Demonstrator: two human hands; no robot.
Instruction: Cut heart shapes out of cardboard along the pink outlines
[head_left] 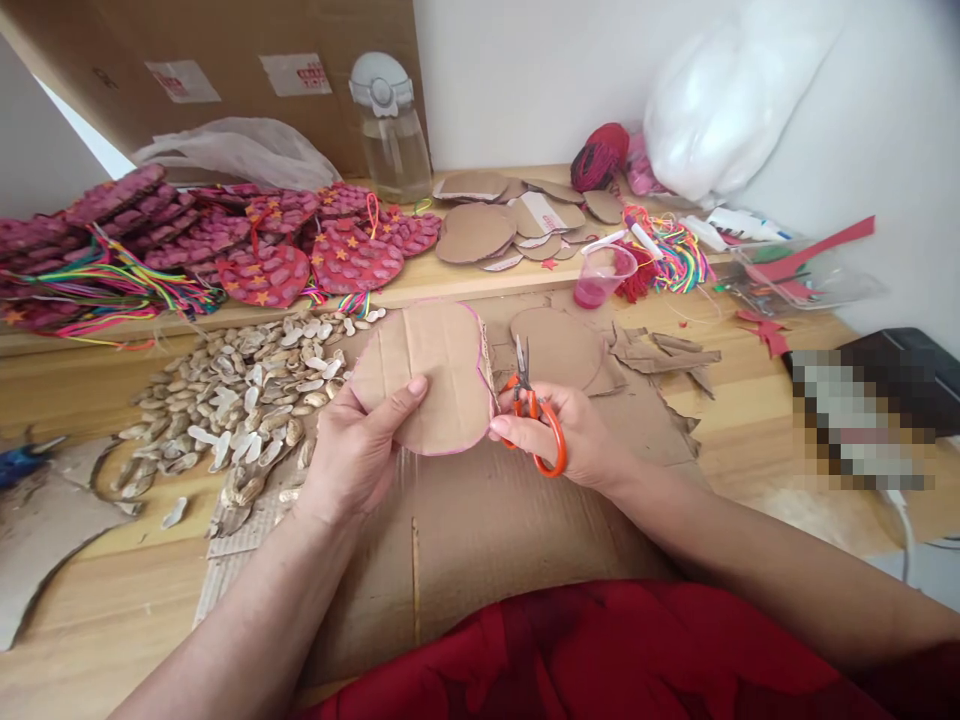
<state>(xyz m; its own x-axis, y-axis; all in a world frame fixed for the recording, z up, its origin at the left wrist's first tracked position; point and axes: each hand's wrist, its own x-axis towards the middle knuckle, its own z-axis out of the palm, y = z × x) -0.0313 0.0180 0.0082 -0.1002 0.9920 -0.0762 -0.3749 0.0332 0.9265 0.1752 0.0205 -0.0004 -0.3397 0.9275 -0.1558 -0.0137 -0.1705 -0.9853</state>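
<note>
My left hand (367,435) grips a rounded cardboard piece (427,375) by its left side, thumb on top. A pink line runs along that piece's edge, and a notch outline shows at its right side. In my right hand (559,430) is a pair of scissors (551,440) with orange handles, blades pointing up and away. Fingers of the right hand also touch the cardboard's right edge. Beneath lies a large cardboard sheet (480,540). Just beyond the scissors rests another rounded cardboard piece (559,345).
Peanut shells (247,390) heap at left. Red decorated pieces with tassels (262,250), a water bottle (394,130) and cut cardboard shapes (476,232) line the raised back shelf. A cup of pink liquid (600,275), torn cardboard scraps (660,355) and a black box (904,375) are to the right.
</note>
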